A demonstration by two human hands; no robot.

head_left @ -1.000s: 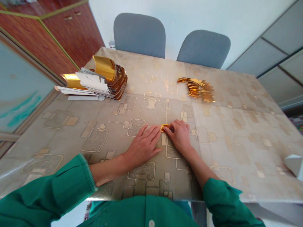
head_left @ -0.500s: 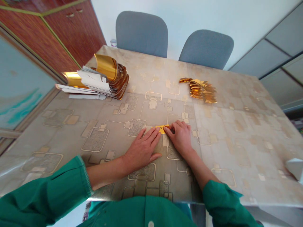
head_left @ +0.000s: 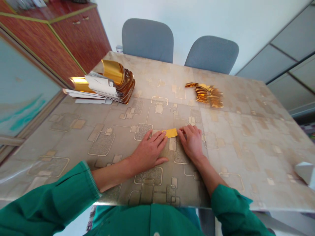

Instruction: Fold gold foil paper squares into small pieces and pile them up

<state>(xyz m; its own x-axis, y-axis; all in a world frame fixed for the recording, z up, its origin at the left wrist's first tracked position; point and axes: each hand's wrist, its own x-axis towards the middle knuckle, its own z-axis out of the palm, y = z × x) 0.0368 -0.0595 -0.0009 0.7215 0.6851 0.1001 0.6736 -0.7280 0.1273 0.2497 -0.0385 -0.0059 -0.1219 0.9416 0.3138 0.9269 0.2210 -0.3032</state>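
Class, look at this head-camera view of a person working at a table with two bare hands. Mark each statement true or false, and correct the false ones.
1. The gold strip lies flat on the table between the left hand and the right hand. True.
2. The right hand lifts the gold strip off the table. False: the strip is lying on the table.
3. The curled stack of gold and white strips is to the right of the pile of folded gold pieces. False: it is to their left.
4. The left sleeve and the right sleeve are both green. True.
5. A grey chair back stands beyond the table's far edge. True.
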